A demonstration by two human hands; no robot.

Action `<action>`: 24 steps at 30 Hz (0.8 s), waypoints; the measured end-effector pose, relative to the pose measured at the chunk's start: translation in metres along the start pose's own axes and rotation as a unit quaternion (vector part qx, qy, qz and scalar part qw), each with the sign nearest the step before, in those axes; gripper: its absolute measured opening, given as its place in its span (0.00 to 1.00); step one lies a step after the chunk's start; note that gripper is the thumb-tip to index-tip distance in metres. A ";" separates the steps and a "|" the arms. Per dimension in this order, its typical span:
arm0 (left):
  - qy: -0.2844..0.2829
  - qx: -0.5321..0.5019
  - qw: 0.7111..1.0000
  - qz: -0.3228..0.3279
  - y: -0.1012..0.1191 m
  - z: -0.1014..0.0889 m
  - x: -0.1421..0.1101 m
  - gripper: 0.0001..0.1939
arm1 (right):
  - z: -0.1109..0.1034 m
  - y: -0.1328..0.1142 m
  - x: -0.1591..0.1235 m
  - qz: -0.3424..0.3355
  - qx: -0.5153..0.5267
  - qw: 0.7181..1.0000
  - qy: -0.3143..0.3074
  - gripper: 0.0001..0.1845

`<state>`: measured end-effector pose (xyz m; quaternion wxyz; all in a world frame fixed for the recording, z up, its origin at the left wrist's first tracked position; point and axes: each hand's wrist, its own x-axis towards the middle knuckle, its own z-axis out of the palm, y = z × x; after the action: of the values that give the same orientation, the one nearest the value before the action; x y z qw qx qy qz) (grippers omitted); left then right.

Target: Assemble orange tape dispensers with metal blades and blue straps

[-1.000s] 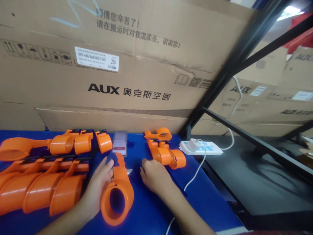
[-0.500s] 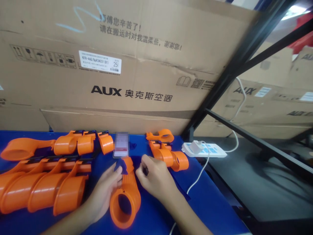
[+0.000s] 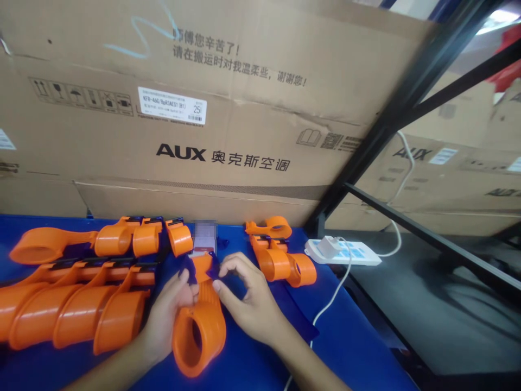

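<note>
My left hand [image 3: 173, 312] is closed around the neck of an orange tape dispenser [image 3: 215, 326], its round ring tilted down toward me. A dark blue flap [image 3: 188, 267] sticks out by my left thumb at the dispenser's head. On the other side of the head, my right hand [image 3: 248, 298] pinches a second dark blue piece [image 3: 214, 267] between thumb and fingertips. Whether the two blue parts are one strip wrapped behind the head, I cannot tell. Just beyond the head lies a phone [image 3: 204, 236], its screen partly blurred.
Several like dispensers [image 3: 122, 320] lie in rows on the blue table [image 3: 342, 342] at left, more [image 3: 277, 263] at right. A white power strip [image 3: 344, 251] with a cable sits near the black rack frame [image 3: 345, 168]. A large carton [image 3: 228, 125] stands behind.
My right hand has opened from a curled shape and come left onto the blue piece at the head. The dispenser has shifted slightly left and up. The view has moved a little.
</note>
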<state>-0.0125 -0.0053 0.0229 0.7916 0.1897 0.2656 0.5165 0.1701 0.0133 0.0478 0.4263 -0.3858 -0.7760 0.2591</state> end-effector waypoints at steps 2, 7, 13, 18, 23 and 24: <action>0.009 0.004 1.000 0.005 0.000 -0.001 0.000 0.26 | -0.002 0.001 0.000 -0.001 0.013 1.000 -0.010 0.04; 0.008 0.007 1.000 -0.001 -0.003 -0.001 0.000 0.26 | 0.000 0.004 -0.001 0.022 0.030 0.999 -0.023 0.06; 0.035 0.055 0.988 0.137 -0.008 -0.011 0.008 0.22 | -0.004 0.006 -0.002 0.010 0.026 0.999 0.041 0.09; 0.044 0.100 0.973 0.205 -0.009 -0.017 0.013 0.20 | -0.016 0.004 -0.001 -0.022 0.055 0.998 0.013 0.14; 0.037 0.119 0.970 0.210 -0.007 -0.009 0.006 0.24 | -0.016 0.002 0.000 -0.037 0.062 0.997 -0.024 0.16; 0.037 0.123 0.969 0.212 -0.006 -0.007 0.005 0.25 | -0.015 0.002 0.001 -0.035 0.060 0.997 -0.028 0.15</action>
<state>-0.0108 -0.0028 0.0126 0.6247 0.3184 0.3094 0.6424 0.1839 0.0160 0.0542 0.4359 -0.3248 -0.7836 0.3007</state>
